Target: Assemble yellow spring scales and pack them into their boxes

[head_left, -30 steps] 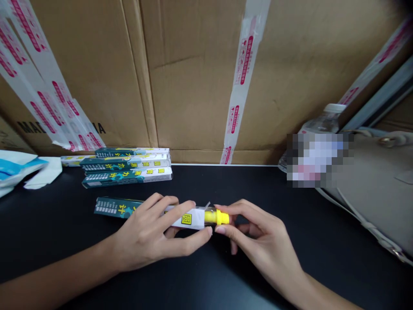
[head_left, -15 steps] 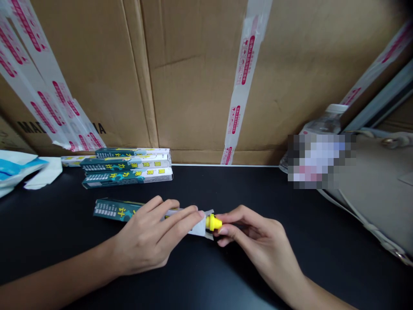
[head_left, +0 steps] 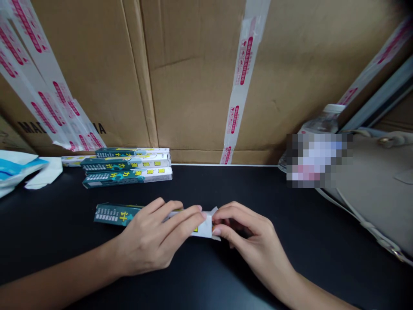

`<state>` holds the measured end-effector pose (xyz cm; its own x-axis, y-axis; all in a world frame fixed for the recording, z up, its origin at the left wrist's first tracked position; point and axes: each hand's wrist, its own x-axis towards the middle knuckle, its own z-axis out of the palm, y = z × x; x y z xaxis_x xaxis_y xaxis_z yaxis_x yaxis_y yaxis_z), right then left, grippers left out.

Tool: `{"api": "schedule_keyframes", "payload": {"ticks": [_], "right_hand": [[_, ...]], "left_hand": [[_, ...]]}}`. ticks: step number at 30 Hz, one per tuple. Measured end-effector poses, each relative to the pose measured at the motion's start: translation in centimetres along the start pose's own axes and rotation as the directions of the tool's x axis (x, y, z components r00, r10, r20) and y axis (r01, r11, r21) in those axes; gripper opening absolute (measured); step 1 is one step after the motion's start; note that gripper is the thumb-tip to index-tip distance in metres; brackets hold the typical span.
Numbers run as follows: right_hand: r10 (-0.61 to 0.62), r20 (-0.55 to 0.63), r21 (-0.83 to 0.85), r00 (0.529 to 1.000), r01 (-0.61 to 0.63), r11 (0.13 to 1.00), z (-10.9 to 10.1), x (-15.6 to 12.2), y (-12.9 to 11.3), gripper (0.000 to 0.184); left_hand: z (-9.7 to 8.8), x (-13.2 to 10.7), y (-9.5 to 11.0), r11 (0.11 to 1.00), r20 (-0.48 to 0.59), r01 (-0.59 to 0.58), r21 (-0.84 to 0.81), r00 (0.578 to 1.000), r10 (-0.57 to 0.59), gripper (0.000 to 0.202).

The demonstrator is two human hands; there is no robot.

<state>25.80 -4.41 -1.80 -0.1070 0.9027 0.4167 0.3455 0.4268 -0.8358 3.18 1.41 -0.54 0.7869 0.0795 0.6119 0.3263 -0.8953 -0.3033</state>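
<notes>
My left hand (head_left: pixel 158 239) is wrapped over a narrow teal-and-white carton (head_left: pixel 111 215) with yellow lettering, pressing it to the black table. The carton lies lengthwise, its flaps (head_left: pixel 215 213) unfolded at the right end. At that end my right hand (head_left: pixel 247 230) has thumb and fingers pinched together, the fingertips at the mouth of the carton. Whatever lies between those fingertips is hidden by them and by the flaps. Behind my left hand, several similar cartons (head_left: pixel 129 175) are stacked against the large cardboard box.
A large taped cardboard box (head_left: pixel 193 107) forms a wall along the back of the black table (head_left: pixel 206 275). A blue-and-white plastic packet (head_left: pixel 19 170) lies at the left. On the right a clear bottle (head_left: pixel 322 125) leans beside a beige bag (head_left: pixel 371 189).
The yellow stepped tip that stuck out of the carton is no longer visible. My right hand has moved left, up against the carton's mouth. The carton has shifted slightly right.
</notes>
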Motion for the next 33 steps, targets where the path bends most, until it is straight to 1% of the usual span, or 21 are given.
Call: {"api": "schedule_keyframes", "payload": {"ticks": [2,5,7,8,12,14,17,20,23,27,30,32,33], "right_hand": [[0.026,0.021,0.036,0.999,-0.027,0.999,-0.03,-0.15,0.00,0.015],[0.029,0.018,0.106,0.999,-0.031,0.994,-0.03,-0.37,0.07,0.015],[0.014,0.010,0.088,1.000,-0.015,0.996,-0.01,-0.48,0.19,0.028],[0.002,0.006,0.059,1.000,-0.003,0.998,-0.01,-0.53,0.26,0.030],[-0.058,-0.034,-0.071,0.998,0.056,0.996,-0.07,-0.64,0.23,0.016],[-0.118,-0.039,-0.108,0.992,0.113,0.988,-0.13,-0.60,0.03,0.016],[-0.215,-0.036,-0.090,0.976,0.211,0.973,-0.17,-0.42,-0.17,0.018],[-0.257,-0.033,-0.075,0.966,0.255,0.964,-0.21,-0.29,-0.03,0.021],[-0.245,0.025,-0.118,0.969,0.246,0.962,-0.34,-0.28,0.19,0.019],[-0.202,0.085,-0.155,0.976,0.213,0.965,-0.47,-0.43,0.12,0.011],[-0.179,0.073,-0.184,0.981,0.190,0.964,-0.36,-0.54,0.08,0.007],[-0.150,0.023,-0.203,0.988,0.152,0.967,-0.21,-0.54,0.25,0.007],[-0.138,-0.017,-0.206,0.990,0.132,0.970,-0.14,-0.51,0.38,0.013]], "left_hand": [[0.08,-0.05,-0.03,1.000,-0.003,0.026,0.001,1.000,-0.026,0.040],[0.14,-0.11,-0.04,0.998,0.002,0.060,0.012,0.998,-0.060,0.042],[0.16,-0.12,-0.05,0.997,0.002,0.074,0.016,0.997,-0.074,0.041],[0.16,-0.12,-0.05,0.997,0.004,0.076,0.015,0.997,-0.076,0.041],[0.10,-0.10,0.01,0.999,-0.004,0.040,0.029,0.999,-0.040,0.040],[0.06,-0.11,0.07,0.999,-0.011,0.028,0.041,1.000,-0.027,0.039],[0.09,-0.13,0.13,0.998,-0.016,0.034,0.050,0.999,-0.033,0.037],[0.19,-0.13,0.11,0.998,-0.017,0.029,0.053,0.999,-0.028,0.036],[0.21,-0.10,0.03,0.998,-0.023,0.024,0.057,0.999,-0.022,0.034],[0.09,-0.03,0.01,0.998,-0.034,0.009,0.066,0.999,-0.007,0.030],[0.01,0.04,0.06,0.998,-0.035,-0.004,0.058,0.999,0.006,0.030],[-0.01,0.08,0.08,0.999,-0.029,-0.001,0.051,1.000,0.003,0.028],[-0.01,0.09,0.08,0.999,-0.024,-0.003,0.050,1.000,0.004,0.027]]}}
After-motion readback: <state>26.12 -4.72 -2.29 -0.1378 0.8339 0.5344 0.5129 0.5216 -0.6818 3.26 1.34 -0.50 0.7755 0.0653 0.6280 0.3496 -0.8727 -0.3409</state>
